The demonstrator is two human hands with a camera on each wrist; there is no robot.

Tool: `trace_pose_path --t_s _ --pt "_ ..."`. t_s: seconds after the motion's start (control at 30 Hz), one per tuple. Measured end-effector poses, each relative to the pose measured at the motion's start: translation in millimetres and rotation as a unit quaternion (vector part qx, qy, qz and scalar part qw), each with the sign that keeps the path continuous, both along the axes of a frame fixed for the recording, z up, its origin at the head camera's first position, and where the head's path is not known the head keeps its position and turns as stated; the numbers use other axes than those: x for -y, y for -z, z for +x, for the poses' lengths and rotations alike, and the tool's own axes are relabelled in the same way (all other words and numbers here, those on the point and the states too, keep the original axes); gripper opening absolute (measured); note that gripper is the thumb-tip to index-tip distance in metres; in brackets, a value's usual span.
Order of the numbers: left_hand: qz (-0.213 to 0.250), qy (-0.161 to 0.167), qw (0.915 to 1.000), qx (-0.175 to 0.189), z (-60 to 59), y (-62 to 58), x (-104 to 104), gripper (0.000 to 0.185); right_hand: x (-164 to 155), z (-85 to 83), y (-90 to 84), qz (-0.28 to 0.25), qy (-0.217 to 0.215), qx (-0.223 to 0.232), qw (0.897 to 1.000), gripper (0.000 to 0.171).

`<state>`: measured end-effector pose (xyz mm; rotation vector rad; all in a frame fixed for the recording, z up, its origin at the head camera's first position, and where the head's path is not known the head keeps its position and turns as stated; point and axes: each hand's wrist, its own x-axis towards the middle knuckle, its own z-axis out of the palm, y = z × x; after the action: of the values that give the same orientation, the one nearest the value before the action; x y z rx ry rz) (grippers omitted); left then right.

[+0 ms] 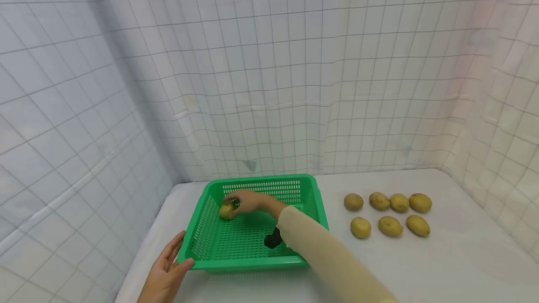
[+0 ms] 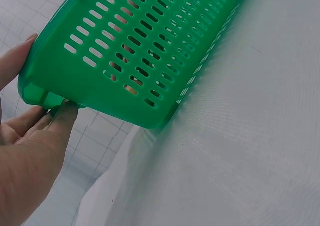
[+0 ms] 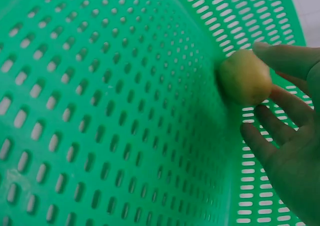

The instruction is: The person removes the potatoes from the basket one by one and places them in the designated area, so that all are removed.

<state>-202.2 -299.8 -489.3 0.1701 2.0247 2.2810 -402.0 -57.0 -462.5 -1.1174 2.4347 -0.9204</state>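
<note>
A green plastic basket (image 1: 248,263) with slotted sides sits on the white table. My left hand (image 1: 163,272) grips its near left corner, thumb on the outside of the rim; in the left wrist view the fingers (image 2: 62,118) curl under the lip. Inside the basket, my right hand (image 1: 249,201) is at the far left, beside a yellowish-brown potato (image 1: 226,211). The right wrist view has this potato (image 3: 245,78) low in the corner by the wall, the thumb at its upper edge and the other fingers spread loosely beside it.
To the basket's right, several potatoes (image 1: 390,226) lie in two rough rows on the table (image 1: 459,256). White grid-patterned sheets (image 1: 269,83) hang behind and at both sides. A black strap-like object (image 1: 273,238) shows by the right sleeve (image 1: 332,256).
</note>
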Motion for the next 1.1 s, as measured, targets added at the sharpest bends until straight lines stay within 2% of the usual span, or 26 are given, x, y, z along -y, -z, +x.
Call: trace_pose_path --t_s 0.2,0.37,0.53,0.73,0.87,1.1 --pt "-0.005 -0.005 0.9999 -0.007 1.4 -3.2 0 0.083 6 -2.4 4.2 0.032 -0.045 -0.068 0.996 0.049" --pt "0.001 0.002 0.9998 -0.019 2.3 -3.0 -1 0.082 5 -1.4 4.8 0.053 -0.045 -0.082 0.994 0.044" --pt "0.003 -0.001 0.9999 -0.016 3.7 -0.9 -2 0.080 1 -0.3 7.4 0.043 -0.036 -0.064 0.996 0.042" --pt "-0.005 -0.004 1.0000 -0.007 4.8 1.5 -1 0.080 -1 -1.7 8.6 -0.011 -0.006 -0.006 1.000 0.041" --pt "0.006 0.001 0.9999 -0.012 4.2 2.7 -3 0.078 -6 -1.4 1.3 -0.035 -0.002 0.027 0.999 0.041" --pt "0.007 -0.007 0.9997 -0.024 6.3 -1.3 -5 0.078 -10 0.2 -16.0 -0.056 -0.008 0.050 0.997 0.042"
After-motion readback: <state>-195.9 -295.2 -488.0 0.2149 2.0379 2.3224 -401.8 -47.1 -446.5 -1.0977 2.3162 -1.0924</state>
